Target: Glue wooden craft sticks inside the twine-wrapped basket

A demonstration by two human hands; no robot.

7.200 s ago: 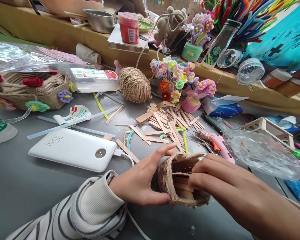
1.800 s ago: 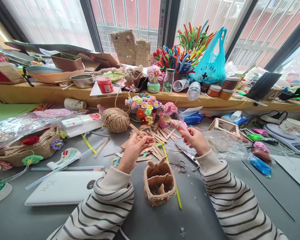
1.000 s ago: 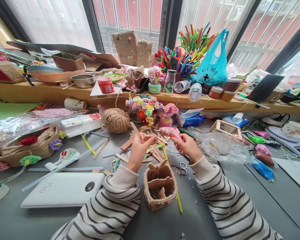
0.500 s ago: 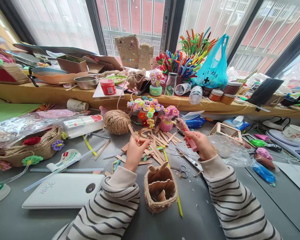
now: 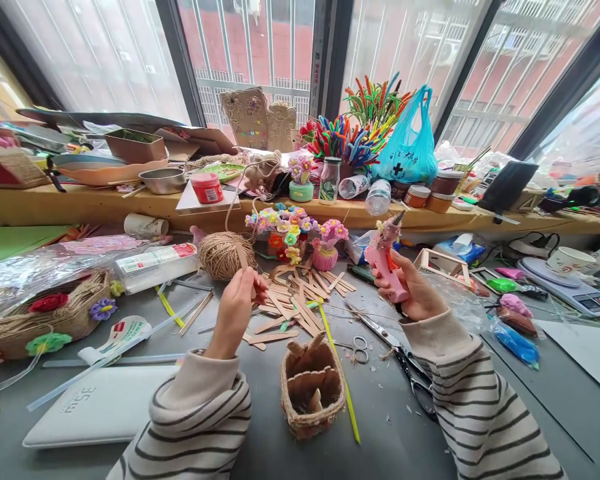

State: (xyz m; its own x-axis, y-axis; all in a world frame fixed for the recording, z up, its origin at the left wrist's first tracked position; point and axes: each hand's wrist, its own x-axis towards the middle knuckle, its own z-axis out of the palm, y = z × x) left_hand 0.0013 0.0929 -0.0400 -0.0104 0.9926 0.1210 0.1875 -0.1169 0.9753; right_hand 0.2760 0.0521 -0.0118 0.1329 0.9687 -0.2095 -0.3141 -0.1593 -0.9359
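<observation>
Pinched in my left hand point(image 5: 236, 310) is a wooden craft stick point(image 5: 243, 259), its end pointing up beside the ball of twine point(image 5: 225, 253). My right hand point(image 5: 414, 288) is wrapped round a pink glue gun point(image 5: 384, 267), whose dark nozzle points up and away from me. Below and between both hands stands a small twine-wrapped basket point(image 5: 312, 419) with wooden pieces inside it. Behind the basket, loose craft sticks point(image 5: 307, 313) lie in a pile on the grey table.
Large scissors point(image 5: 405, 357) and small scissors point(image 5: 356, 348) lie right of the basket, along a yellow strip point(image 5: 347, 400). A white power bank point(image 5: 100, 407) rests at left. Fuzzy flower pots point(image 5: 326, 257) stand behind the sticks, and a kitchen scale point(image 5: 565, 283) sits far right.
My left hand has moved left and down with the craft stick, now more upright. The glue gun has swung its nozzle upward and to the right. The view has shifted slightly.
</observation>
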